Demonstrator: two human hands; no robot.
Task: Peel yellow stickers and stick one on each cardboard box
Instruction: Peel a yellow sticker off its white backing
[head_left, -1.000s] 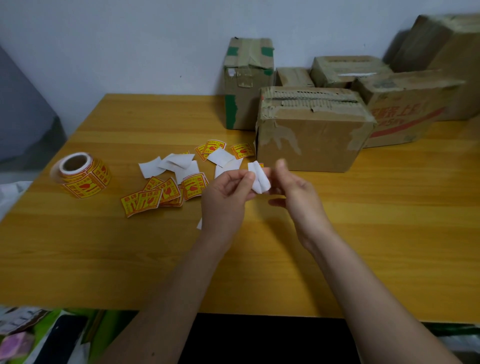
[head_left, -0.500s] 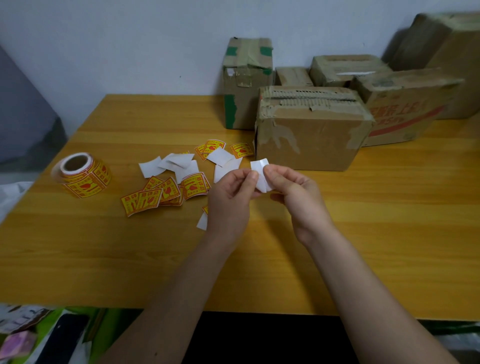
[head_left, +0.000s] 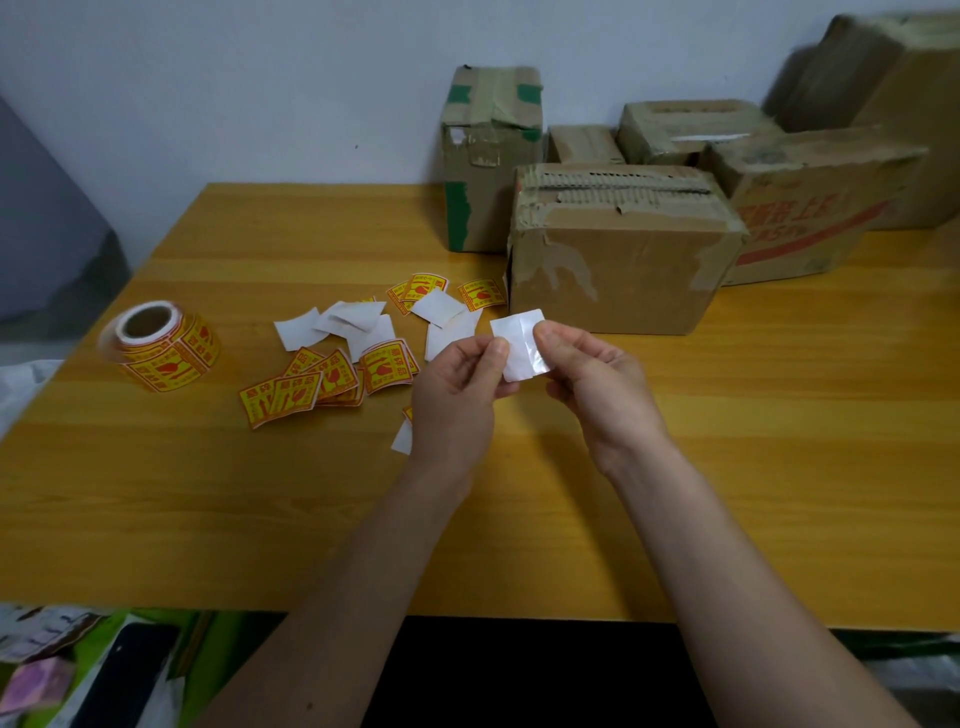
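Between both hands I hold a sticker piece with its white back toward me, above the wooden table. My left hand pinches its left edge and my right hand pinches its right edge. Right behind it stands a cardboard box with torn tape. Several more cardboard boxes line the wall, one tall with green tape. Loose yellow stickers and white backing papers lie to the left of my hands. A roll of yellow stickers sits at the far left.
The table's front edge runs just below my forearms. A white scrap lies partly under my left wrist. Clutter of paper and a dark flat object lies below the table at the lower left. A wall stands behind the boxes.
The white piece has been spread flatter and wider between my two hands. Both hands shifted slightly; the right thumb now lies on the piece's right edge.
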